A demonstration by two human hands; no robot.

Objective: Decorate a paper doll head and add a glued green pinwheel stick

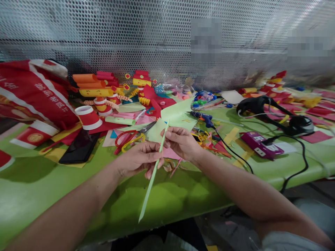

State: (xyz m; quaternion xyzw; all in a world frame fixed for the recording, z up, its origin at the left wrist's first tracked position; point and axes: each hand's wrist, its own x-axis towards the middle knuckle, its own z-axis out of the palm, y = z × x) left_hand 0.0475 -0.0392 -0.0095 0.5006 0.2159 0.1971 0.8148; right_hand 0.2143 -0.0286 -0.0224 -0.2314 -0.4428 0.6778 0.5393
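Observation:
A long, narrow strip of pale green paper [150,190] slants through both hands, its lower end hanging over the table's front edge. My left hand [143,157] pinches it around the middle. Closer to its upper end, my right hand [180,139] grips it between thumb and fingers. Behind the hands lies a sheet of light green paper [180,113]. Scissors with red and yellow handles [128,139] rest just beyond my left hand. A blue glue gun [205,118] lies past my right hand, its black cord running toward me.
Paper-cup figures [98,96] stand at the back left beside a red bag [34,90]. A black phone [80,146] lies on the green table [112,205]. To the right are a purple power strip [261,144] and black headphones [277,115]. Perforated metal [157,35] stands behind.

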